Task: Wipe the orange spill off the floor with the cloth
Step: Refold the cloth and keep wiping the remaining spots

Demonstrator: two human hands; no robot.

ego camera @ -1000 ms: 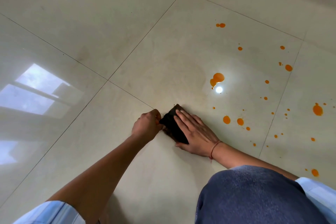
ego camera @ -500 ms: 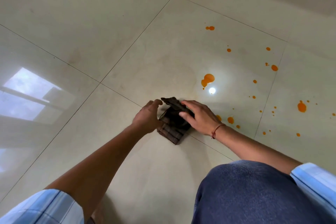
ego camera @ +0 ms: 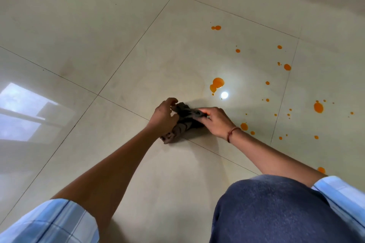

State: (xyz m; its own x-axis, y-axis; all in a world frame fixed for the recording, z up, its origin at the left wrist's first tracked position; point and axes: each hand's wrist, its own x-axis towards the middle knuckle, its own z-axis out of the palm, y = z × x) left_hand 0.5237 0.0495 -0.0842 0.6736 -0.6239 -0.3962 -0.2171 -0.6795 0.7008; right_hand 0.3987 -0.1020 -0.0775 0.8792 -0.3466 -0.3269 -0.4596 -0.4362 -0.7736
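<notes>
Floor: cloth bunched between both hands.

Glossy cream floor tiles; window reflection, apparently.

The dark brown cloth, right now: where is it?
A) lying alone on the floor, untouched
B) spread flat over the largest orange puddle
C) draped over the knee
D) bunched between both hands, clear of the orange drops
D: the dark brown cloth is bunched between the left hand and right hand, with the largest orange puddle uncovered beyond it.

No legible text or labels anywhere.
</notes>
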